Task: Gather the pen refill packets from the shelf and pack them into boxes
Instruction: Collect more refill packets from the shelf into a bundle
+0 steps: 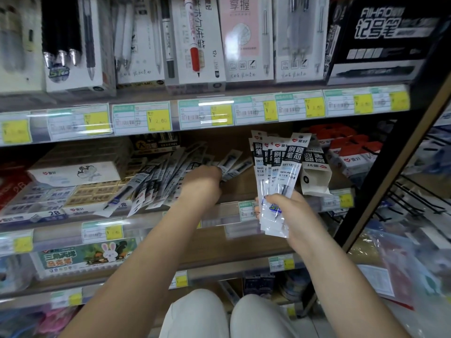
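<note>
My right hand point(286, 211) grips a fanned bunch of pen refill packets point(278, 164), black and white headers up, in front of the middle shelf. My left hand point(202, 184) reaches into that shelf, fingers curled onto loose refill packets point(229, 164) lying on the wooden shelf board point(241, 189). A heap of more refill packets point(156, 181) leans to the left of that hand. An open white refill box point(316, 172) stands upside down at the shelf front, just right of the held bunch.
Red and white packs point(351, 152) fill the shelf's right end. Eraser boxes point(97, 189) sit at left. Pen boxes point(195, 40) line the upper shelf. A black upright post point(400, 142) bounds the shelving on the right. My knees point(229, 315) are below.
</note>
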The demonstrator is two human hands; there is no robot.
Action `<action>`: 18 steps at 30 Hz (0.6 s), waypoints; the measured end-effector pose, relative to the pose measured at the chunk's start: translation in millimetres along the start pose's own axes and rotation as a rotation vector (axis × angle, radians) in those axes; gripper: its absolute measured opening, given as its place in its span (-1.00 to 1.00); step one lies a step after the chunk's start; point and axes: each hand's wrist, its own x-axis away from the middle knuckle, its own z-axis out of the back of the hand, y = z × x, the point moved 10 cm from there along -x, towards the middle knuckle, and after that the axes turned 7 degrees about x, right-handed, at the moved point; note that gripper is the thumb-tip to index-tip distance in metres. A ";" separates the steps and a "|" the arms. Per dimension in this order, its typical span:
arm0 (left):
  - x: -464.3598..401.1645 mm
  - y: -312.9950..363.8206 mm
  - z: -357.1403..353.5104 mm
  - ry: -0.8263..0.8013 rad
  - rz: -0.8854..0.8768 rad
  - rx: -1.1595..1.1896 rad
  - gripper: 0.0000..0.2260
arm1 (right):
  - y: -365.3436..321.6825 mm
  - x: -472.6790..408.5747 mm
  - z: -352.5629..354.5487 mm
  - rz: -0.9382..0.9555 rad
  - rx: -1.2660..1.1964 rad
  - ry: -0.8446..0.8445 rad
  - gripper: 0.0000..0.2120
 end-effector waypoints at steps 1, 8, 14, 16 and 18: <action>0.6 1.7 1.5 0.025 -0.013 -0.013 -0.76 | -0.2 0.4 0.0 0.000 -0.002 0.000 -0.71; 8.5 5.2 18.4 0.194 -0.046 0.000 -0.73 | -1.7 2.1 3.8 0.001 -0.010 0.013 -0.72; 27.6 11.0 49.3 0.528 -0.209 0.168 -0.75 | -8.9 8.8 5.9 0.020 -0.007 0.005 -0.77; 36.5 6.4 61.0 0.628 -0.218 0.217 -0.77 | -12.8 11.4 5.5 0.030 0.006 -0.001 -0.77; 43.6 -1.5 69.7 0.673 -0.183 0.334 -0.77 | -16.2 13.2 2.7 0.037 0.021 -0.025 -0.77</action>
